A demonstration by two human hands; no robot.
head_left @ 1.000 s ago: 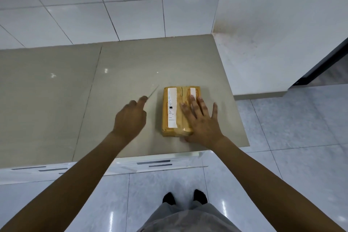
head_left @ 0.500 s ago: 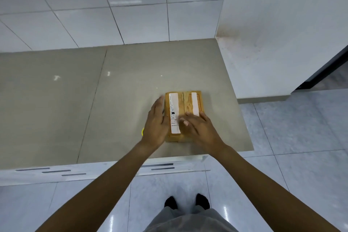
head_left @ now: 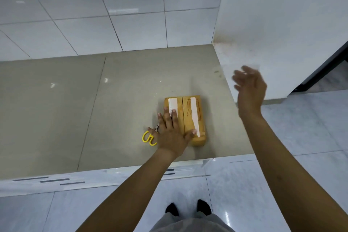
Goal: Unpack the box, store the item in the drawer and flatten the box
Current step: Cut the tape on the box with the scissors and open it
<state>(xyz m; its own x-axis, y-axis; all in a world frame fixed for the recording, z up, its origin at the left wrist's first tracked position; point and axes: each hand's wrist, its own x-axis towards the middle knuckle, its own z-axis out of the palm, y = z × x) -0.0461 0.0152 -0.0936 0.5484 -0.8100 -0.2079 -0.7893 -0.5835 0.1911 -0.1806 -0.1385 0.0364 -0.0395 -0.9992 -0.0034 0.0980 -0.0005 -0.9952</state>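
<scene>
Now box (head_left: 185, 118) lies long axis away from body, sealed. Left hand (head_left: 170, 133) flat, fingers spread on it; right hand (head_left: 249, 88) open, empty, raised well right

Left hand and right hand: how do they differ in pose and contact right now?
The left hand lies flat, palm down, fingers spread across the box and over the scissors; the right hand is raised in the air beyond the counter edge, touching nothing. The left hand looks sharp, the right hand blurred. The left sits low on the counter, the right hangs off to the box's right. Both are bare, open and hold nothing.
</scene>
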